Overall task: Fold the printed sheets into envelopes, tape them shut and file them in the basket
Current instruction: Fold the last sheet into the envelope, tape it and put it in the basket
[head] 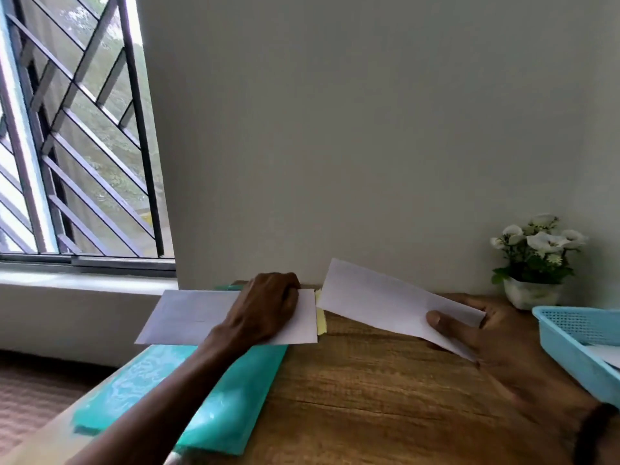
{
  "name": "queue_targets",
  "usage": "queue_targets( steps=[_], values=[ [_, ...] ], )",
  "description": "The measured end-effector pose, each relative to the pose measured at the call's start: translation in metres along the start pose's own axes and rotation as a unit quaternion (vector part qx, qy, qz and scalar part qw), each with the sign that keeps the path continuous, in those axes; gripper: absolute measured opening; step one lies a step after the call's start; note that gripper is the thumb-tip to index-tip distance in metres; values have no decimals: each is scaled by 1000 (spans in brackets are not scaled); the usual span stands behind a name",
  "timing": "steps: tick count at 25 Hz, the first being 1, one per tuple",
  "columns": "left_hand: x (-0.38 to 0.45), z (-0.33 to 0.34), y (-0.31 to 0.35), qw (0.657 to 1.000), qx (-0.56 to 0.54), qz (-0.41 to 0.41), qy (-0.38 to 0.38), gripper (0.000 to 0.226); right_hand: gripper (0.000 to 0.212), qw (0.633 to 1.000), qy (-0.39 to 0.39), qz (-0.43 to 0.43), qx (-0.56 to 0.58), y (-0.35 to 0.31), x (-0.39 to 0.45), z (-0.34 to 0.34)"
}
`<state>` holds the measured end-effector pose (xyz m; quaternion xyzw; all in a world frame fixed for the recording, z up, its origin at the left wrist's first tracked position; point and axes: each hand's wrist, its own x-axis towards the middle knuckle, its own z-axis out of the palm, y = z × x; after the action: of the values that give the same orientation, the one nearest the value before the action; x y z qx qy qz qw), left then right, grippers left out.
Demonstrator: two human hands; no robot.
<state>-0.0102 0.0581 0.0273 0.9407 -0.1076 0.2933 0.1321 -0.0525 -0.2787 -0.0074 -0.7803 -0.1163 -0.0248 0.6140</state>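
My right hand holds a folded white envelope tilted above the wooden table, thumb on top near its right end. My left hand rests with curled fingers on a white sheet that lies over a teal folder at the table's left side. A pale yellow strip of tape shows at the sheet's right edge, just under the envelope's left corner. The light blue basket stands at the right edge with a white paper inside.
A small pot of white flowers stands against the wall behind the basket. The plain wall runs along the table's far edge. A barred window and its sill are at the left, beyond the table.
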Motion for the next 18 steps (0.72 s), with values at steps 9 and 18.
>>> queue_targets(
  steps=[9,18],
  values=[
    [-4,32,-22,997,-46,5,69,35,44,986,141,-10,-89,-13,18,19],
    [-6,47,-21,991,-101,2,86,39,46,989,129,-23,-65,-7,16,17]
  ],
)
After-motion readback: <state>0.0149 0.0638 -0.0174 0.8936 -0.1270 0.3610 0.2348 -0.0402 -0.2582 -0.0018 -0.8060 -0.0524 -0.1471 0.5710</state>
